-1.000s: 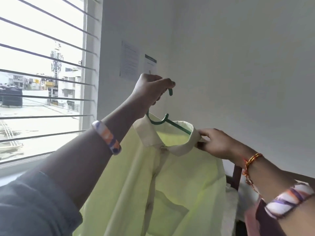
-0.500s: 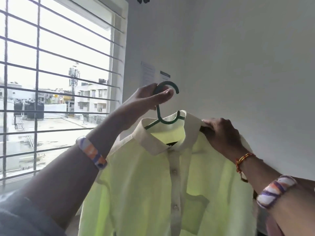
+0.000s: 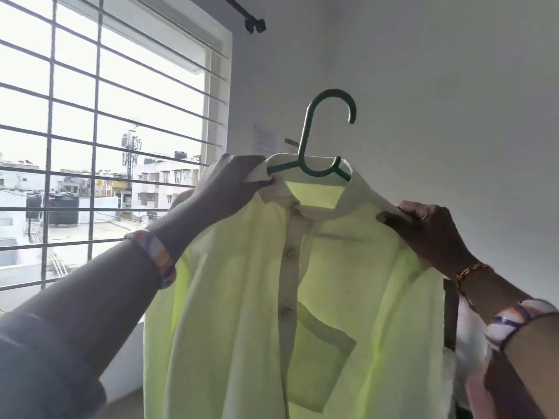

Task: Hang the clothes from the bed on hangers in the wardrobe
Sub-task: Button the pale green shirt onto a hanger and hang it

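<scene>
Shirt up high against the window light, pale yellow-green, draped on the green hanger — soft, light cloth, limp below the shoulders, so I'd judge the safe hold is the hanger's hook or the shoulder line over its arms. Left hand pinches the collar edge; right hand grips the far shoulder seam, hands well apart. A moment ago the left hand was wrapped round the hook; now that hook stands free and the left has dropped to the collar. Whether the hanger sits fully inside both shoulders, hard to say. Wardrobe not in view.
</scene>
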The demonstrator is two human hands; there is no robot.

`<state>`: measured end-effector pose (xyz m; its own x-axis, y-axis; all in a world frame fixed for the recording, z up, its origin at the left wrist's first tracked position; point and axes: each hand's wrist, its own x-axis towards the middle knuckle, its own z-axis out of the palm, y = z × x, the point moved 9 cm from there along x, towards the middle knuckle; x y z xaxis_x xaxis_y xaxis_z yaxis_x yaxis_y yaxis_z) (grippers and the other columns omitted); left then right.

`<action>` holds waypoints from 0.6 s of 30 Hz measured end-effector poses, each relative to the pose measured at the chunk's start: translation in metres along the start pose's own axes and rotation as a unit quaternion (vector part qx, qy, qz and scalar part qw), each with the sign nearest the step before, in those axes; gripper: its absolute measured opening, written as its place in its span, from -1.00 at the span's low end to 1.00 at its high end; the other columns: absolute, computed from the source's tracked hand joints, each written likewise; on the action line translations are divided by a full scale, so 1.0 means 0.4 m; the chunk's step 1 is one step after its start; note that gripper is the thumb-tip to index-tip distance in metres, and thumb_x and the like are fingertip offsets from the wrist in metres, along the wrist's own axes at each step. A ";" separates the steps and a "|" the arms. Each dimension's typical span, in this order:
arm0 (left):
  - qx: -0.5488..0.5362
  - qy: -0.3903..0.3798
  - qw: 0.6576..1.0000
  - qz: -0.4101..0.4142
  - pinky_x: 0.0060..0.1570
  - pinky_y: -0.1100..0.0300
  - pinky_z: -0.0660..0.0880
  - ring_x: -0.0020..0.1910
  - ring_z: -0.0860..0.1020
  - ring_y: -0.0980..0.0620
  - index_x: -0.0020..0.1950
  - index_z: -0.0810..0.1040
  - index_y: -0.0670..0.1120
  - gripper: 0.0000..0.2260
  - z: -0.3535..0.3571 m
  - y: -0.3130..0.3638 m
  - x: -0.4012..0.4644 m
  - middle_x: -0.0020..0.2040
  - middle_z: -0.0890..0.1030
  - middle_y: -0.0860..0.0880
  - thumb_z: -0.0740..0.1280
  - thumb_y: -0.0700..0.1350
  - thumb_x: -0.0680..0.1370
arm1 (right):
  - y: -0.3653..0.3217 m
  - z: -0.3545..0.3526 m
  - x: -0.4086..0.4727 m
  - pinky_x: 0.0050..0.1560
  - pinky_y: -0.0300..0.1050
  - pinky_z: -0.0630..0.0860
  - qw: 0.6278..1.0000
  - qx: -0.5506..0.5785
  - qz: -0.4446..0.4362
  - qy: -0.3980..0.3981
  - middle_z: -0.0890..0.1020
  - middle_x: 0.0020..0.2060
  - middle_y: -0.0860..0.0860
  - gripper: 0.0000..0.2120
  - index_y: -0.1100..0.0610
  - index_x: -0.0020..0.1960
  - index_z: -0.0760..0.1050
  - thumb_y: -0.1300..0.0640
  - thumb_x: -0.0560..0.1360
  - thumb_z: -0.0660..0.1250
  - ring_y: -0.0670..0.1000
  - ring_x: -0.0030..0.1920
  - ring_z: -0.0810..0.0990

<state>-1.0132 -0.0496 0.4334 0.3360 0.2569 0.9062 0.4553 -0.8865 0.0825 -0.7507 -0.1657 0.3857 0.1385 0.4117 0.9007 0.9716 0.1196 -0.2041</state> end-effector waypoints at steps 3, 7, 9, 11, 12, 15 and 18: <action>0.079 0.033 0.991 0.098 -0.40 0.18 0.38 -0.33 0.51 -0.12 0.22 0.55 0.04 -0.76 -0.002 0.103 0.000 -0.28 0.53 -0.05 0.28 -0.06 0.57 | 0.036 -0.073 -0.042 -0.31 -0.02 0.40 0.998 -0.050 0.011 -0.028 0.54 -0.47 -0.04 -0.51 0.01 -0.29 0.54 -0.41 0.28 0.17 0.08 -0.37 0.47; 0.027 0.032 0.984 0.174 -0.29 0.09 0.47 -0.29 0.55 -0.19 0.24 0.53 0.06 -0.70 0.035 0.234 0.014 -0.22 0.61 -0.13 0.17 -0.08 0.55 | 0.066 -0.219 -0.096 -0.37 -0.27 0.29 0.989 -0.133 0.050 -0.037 0.43 -0.50 -0.16 -0.62 -0.20 -0.36 0.39 -0.48 0.19 0.07 -0.19 -0.40 0.38; 0.007 0.009 0.982 0.190 -0.30 0.08 0.43 -0.28 0.52 -0.18 0.25 0.50 0.07 -0.72 0.063 0.306 0.027 -0.23 0.57 -0.12 0.21 -0.10 0.56 | 0.081 -0.309 -0.131 -0.38 -0.28 0.23 0.982 -0.170 0.077 -0.037 0.39 -0.51 -0.20 -0.61 -0.20 -0.38 0.38 -0.48 0.19 0.04 -0.21 -0.39 0.34; -0.022 0.003 0.976 0.218 -0.32 0.10 0.38 -0.33 0.43 -0.13 0.25 0.49 0.06 -0.73 0.080 0.386 0.034 -0.28 0.49 -0.05 0.24 -0.10 0.57 | 0.085 -0.408 -0.167 -0.39 -0.22 0.23 0.970 -0.222 0.090 -0.026 0.43 -0.49 -0.16 -0.52 -0.10 -0.36 0.41 -0.47 0.22 0.00 -0.14 -0.37 0.39; -0.039 0.013 0.973 0.226 -0.33 0.12 0.34 -0.35 0.39 -0.11 0.25 0.50 0.06 -0.74 0.082 0.426 0.037 -0.28 0.48 -0.03 0.24 -0.10 0.57 | 0.087 -0.458 -0.187 -0.40 -0.19 0.23 0.964 -0.247 0.094 -0.020 0.46 -0.47 -0.12 -0.47 -0.03 -0.35 0.39 -0.47 0.23 -0.02 -0.09 -0.36 0.42; -0.097 0.044 0.963 0.247 -0.33 0.12 0.33 -0.31 0.47 -0.19 0.25 0.51 0.07 -0.73 0.082 0.544 0.038 -0.23 0.58 -0.11 0.25 -0.11 0.55 | 0.096 -0.620 -0.256 -0.41 -0.13 0.28 0.947 -0.300 0.119 -0.002 0.50 -0.44 -0.02 -0.35 0.09 -0.32 0.39 -0.50 0.26 -0.03 0.02 -0.35 0.48; -0.155 0.053 0.948 0.272 -0.31 0.12 0.32 -0.19 0.54 -0.24 0.25 0.49 0.10 -0.71 0.089 0.688 0.032 -0.15 0.62 -0.14 0.26 -0.10 0.54 | 0.094 -0.795 -0.334 -0.36 -0.04 0.37 0.931 -0.333 0.152 0.004 0.49 -0.48 0.01 -0.29 0.11 -0.37 0.38 -0.57 0.24 0.00 0.07 -0.37 0.49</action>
<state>-0.8541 -0.2767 0.4530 0.3599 -0.2967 0.8845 -0.0313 -0.9514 -0.3064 -0.6716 -0.5036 0.3794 0.4252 0.3271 0.8439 0.7901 -0.5890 -0.1698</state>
